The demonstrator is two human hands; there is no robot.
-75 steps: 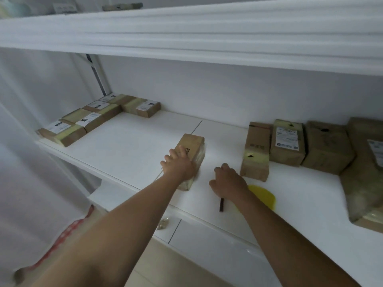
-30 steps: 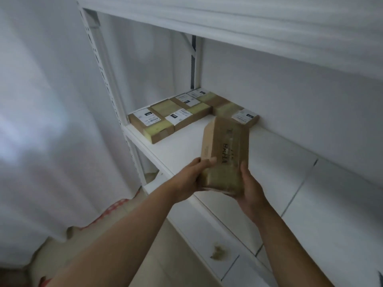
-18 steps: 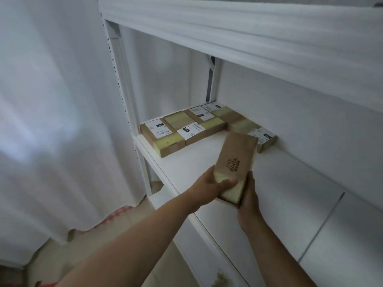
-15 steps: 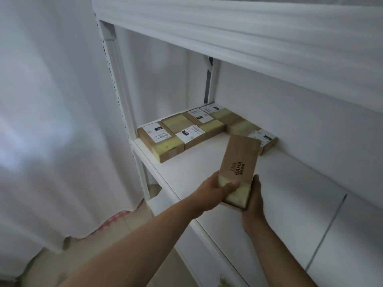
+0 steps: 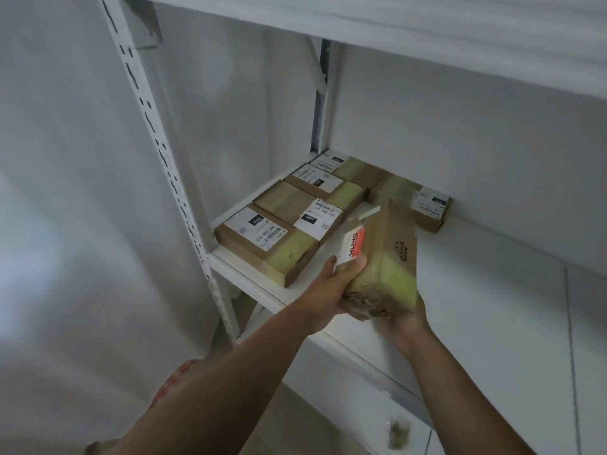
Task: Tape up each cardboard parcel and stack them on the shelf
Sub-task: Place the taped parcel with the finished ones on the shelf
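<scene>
Above the white shelf board [image 5: 476, 290], your left hand [image 5: 331, 287] and right hand [image 5: 405, 318] gripped a tilted, taped brown cardboard parcel [image 5: 384, 257], fingers curled round it.

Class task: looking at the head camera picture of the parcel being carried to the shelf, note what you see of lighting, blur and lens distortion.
Head view: dim, bluish, even light with no glare; the held parcel and the hands, left hand and right hand, are slightly motion-blurred; the shelf upright leans and bows from wide-angle distortion; labels on the stacked parcels are soft, the small print unreadable.
</scene>
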